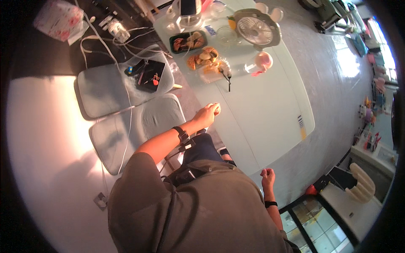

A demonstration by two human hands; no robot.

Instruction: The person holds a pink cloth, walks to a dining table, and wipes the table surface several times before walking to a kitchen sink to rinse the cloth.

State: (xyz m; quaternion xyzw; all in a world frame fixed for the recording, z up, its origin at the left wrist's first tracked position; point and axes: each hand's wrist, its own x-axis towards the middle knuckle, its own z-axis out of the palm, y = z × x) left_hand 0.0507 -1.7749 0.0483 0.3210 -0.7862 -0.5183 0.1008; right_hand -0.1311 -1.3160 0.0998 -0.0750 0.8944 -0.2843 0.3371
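Observation:
My left hand [205, 116] reaches out over the near left edge of the pale table [253, 120] and grips a small brownish piece of food [217, 109] in its fingers. Beyond it on the table lie two dark forks [229, 83], touching a clear plastic tray [210, 72]. Baked pieces [207, 55] sit behind that tray, beside a dark green tray [188, 42] of food. My right hand [267, 174] hangs beside the table's near right corner with its fingers curled; whether it holds something cannot be told.
A clear cup with a pink top [263, 61] and a round fan [256, 30] stand on the table's far part. Two grey chairs [161, 117] stand at the left, one bearing a black tray [147, 75]. White cables [129, 104] trail across them. A white cabinet [345, 205] is at lower right.

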